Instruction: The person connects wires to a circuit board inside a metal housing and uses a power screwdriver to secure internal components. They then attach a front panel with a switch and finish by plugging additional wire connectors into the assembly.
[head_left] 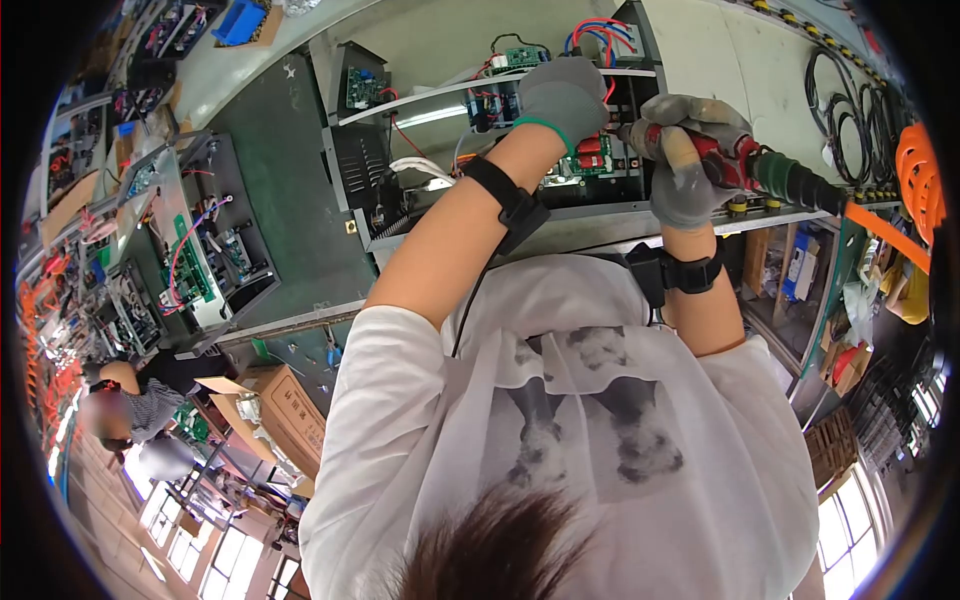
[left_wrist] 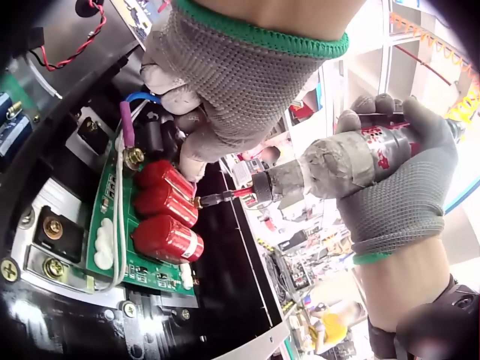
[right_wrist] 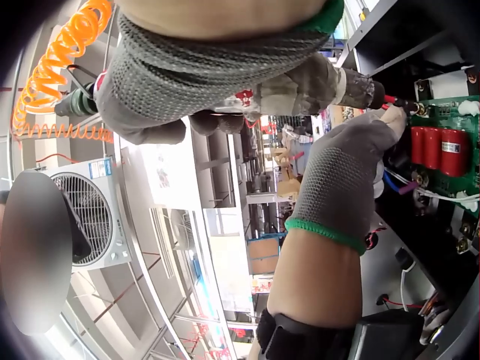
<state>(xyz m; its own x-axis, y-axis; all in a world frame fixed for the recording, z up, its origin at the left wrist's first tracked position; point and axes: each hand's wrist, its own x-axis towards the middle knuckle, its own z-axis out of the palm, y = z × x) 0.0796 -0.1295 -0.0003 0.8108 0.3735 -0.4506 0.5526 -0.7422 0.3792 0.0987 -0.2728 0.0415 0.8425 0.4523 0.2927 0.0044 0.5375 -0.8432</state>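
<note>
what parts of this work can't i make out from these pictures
- Head: fingertips of the left hand, hidden by the hand itself.
- Left wrist: where the driver bit seats, hidden by the red capacitors; their label print, too small.
- Right wrist: the driver's grip, covered by the right hand; the circuit board, cut off at the right edge.

Driver (left_wrist: pixel 341 163): red and dark body, worn tape wrapping, held in right grip (left_wrist: pixel 401 184). Bit (left_wrist: pixel 241 193) points at circuit board, tip beside capacitors; seating unconfirmed. Circuit board (right_wrist: pixel 448 121): green, three red cylindrical capacitors (left_wrist: pixel 166 202) in a row, mounted inside open dark chassis (head_left: pixel 362 160).
</note>
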